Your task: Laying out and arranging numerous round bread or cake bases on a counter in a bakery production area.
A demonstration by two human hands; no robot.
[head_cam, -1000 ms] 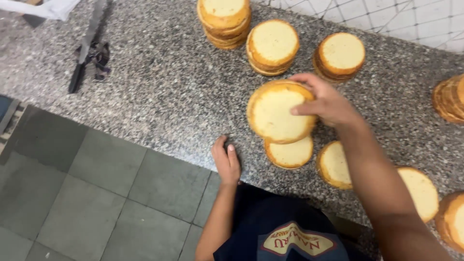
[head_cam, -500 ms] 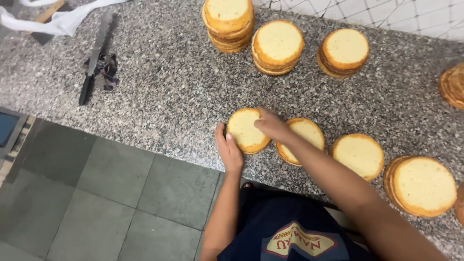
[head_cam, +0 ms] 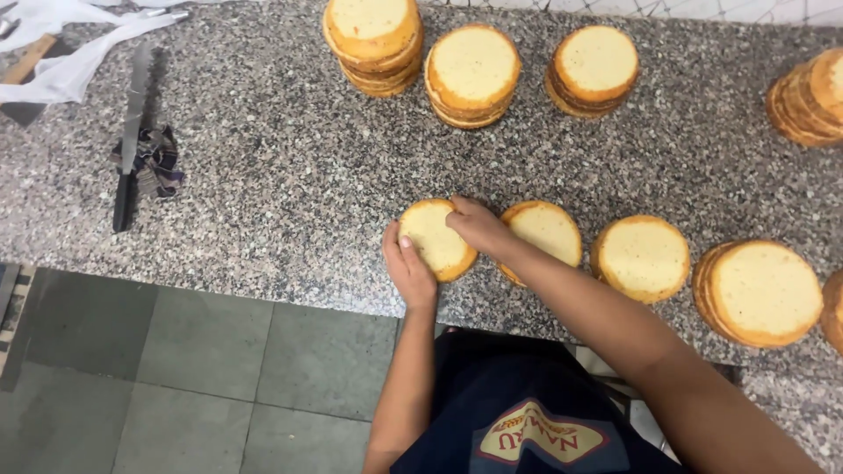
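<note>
Cake round [head_cam: 435,239], flat and yellow with a browned rim, lies near the front edge of the speckled granite counter [head_cam: 263,175]. Left hand [head_cam: 408,268] cups its near-left edge, fingers pressed to the rim. Right hand [head_cam: 479,226] rests fingertips on its right side. Front row: 4 rounds or low stacks fully seen, one more cut off at right. Back row: 4 stacks. One long knife [head_cam: 130,140] lies on a dark cloth [head_cam: 156,162].

Bright, even overhead light, no hard glare. Soft short shadows under the cake stacks [head_cam: 376,44] at top of frame and beside the knife [head_cam: 130,136] upper left. Slight motion blur overall, edges w/ mild wide-angle bend. Granite counter [head_cam: 263,175] grain reads ok.
</note>
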